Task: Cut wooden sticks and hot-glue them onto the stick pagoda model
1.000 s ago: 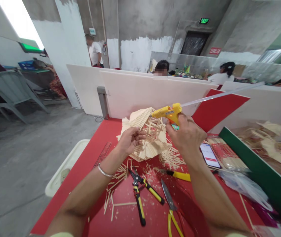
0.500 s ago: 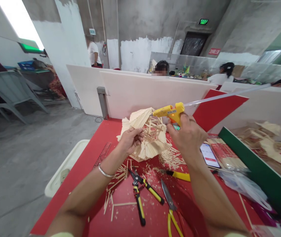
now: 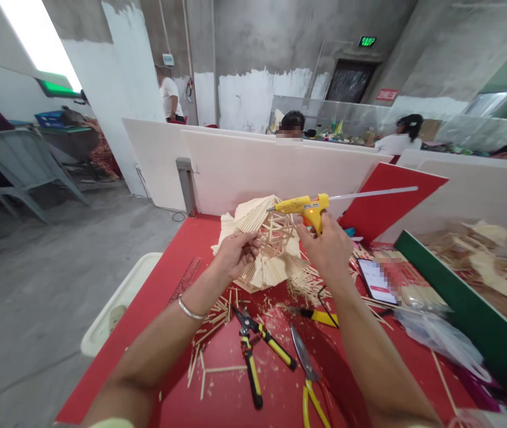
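A pale wooden-stick model (image 3: 275, 267) with slatted panels and an open lattice sits at the far part of the red table. My left hand (image 3: 235, 252) is closed on its left side, fingertips pinching the edge of a slatted panel. My right hand (image 3: 331, 246) grips a yellow glue gun (image 3: 295, 205) by its handle. The gun's nozzle points left and is at the top edge of the slatted panel; whether it touches cannot be made out. A long clear glue stick (image 3: 373, 193) sticks out of the gun's back.
Black-and-yellow pliers (image 3: 249, 351), yellow-handled scissors (image 3: 306, 362) and loose sticks (image 3: 213, 324) lie on the red table (image 3: 217, 392). At right are a phone (image 3: 377, 280), a plastic bag (image 3: 440, 336) and a green-walled box (image 3: 467, 309). White boards (image 3: 280, 166) stand behind; people sit beyond.
The glue gun's back end has dropped and swung so the glue stick lies more level. My right hand has moved slightly left. The left hand has stayed on the model.
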A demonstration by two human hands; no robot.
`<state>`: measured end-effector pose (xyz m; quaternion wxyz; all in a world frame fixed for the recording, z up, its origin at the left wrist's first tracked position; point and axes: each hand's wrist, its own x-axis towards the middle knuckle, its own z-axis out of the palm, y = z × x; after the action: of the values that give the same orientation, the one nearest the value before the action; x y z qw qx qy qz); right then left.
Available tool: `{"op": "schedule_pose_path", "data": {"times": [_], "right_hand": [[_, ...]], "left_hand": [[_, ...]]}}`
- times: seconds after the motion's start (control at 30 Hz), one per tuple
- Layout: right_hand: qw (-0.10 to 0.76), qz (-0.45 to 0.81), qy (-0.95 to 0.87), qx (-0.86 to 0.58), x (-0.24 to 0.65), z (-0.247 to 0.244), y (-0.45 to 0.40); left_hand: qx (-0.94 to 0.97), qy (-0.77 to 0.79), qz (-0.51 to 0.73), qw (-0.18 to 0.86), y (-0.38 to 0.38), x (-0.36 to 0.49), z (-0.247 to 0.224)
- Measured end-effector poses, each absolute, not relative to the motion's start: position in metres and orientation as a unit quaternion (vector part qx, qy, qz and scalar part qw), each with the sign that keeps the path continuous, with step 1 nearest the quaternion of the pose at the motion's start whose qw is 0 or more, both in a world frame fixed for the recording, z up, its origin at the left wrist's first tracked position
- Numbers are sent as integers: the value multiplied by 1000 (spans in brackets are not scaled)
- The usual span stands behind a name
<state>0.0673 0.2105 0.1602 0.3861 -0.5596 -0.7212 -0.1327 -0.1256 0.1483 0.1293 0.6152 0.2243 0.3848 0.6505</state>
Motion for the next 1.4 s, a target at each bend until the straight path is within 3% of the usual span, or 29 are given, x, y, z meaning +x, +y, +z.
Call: {"op": "schedule_pose_path", "data": {"times": [0.17, 1.4], "right_hand": [[376, -88, -728, -567, 67, 156, 214], [357, -76, -734, -573, 67, 154, 212]], "left_hand": [[228, 386, 648, 616, 148, -127, 129], [243, 374, 657, 607, 147, -135, 121]]}}
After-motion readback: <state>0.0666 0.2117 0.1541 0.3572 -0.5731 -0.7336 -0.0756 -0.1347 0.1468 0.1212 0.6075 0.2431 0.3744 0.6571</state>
